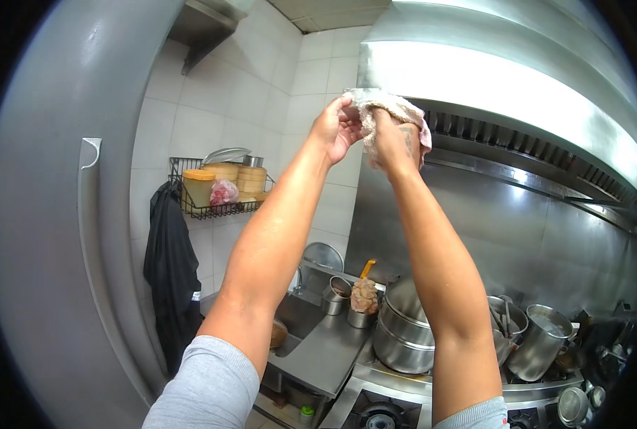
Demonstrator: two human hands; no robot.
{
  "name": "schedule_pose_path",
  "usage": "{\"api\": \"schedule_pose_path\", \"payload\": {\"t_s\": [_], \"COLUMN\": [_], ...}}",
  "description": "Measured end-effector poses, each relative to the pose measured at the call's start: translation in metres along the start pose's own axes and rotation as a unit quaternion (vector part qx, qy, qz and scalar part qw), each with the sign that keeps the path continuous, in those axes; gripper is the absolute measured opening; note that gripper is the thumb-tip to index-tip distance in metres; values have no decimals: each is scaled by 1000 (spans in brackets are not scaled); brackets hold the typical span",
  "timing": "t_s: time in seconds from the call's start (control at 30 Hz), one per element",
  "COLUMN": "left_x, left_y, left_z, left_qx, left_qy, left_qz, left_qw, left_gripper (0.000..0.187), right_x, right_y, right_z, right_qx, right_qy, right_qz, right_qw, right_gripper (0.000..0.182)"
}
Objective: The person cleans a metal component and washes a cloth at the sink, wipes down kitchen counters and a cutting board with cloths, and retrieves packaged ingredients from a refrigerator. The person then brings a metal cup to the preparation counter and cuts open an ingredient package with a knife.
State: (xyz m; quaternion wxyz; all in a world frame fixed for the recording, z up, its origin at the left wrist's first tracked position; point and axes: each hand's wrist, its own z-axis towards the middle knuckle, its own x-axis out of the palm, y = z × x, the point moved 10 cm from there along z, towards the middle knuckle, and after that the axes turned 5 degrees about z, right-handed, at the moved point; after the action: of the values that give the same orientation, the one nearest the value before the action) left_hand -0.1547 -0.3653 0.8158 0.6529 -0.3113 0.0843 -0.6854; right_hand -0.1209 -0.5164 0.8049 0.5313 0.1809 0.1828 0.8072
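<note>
Both my arms are raised in front of the range hood (468, 68). My right hand (396, 143) is closed on a pale, crumpled cloth (420, 118), which bunches around the fingers. Close beside it on the left, my left hand (334, 130) has its fingers curled and its thumb up. A thin, silvery-green edge shows between its thumb and the cloth; most of whatever it grips is hidden, and I cannot make out what it is.
A wire shelf (222, 209) on the tiled wall holds tubs and steamer baskets; a dark garment (170, 279) hangs below. A large steel pot (402, 343) and other pots stand by the stove (376, 407). Left are the sink (300, 314) and a grey door (47, 214).
</note>
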Motion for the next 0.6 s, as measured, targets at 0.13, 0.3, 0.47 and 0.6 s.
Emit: {"api": "schedule_pose_path", "payload": {"t_s": [0.13, 0.3, 0.47, 0.6], "left_x": [12, 20, 17, 15], "left_y": [-12, -17, -20, -18], "left_z": [-9, -12, -1, 0], "left_qx": [57, 68, 69, 93], "left_qy": [49, 64, 46, 70], "left_qz": [4, 10, 11, -22], "left_qw": [997, 996, 996, 993], "left_gripper": [31, 20, 18, 18], "right_x": [5, -3, 5, 11], "right_y": [7, 16, 15, 20], "right_z": [2, -10, -3, -24], "right_qx": [-130, -130, -192, -314], "right_qy": [25, 17, 12, -12], "right_qz": [98, 90, 158, 88], "right_qw": [986, 987, 968, 945], "right_gripper": [35, 28, 26, 20]}}
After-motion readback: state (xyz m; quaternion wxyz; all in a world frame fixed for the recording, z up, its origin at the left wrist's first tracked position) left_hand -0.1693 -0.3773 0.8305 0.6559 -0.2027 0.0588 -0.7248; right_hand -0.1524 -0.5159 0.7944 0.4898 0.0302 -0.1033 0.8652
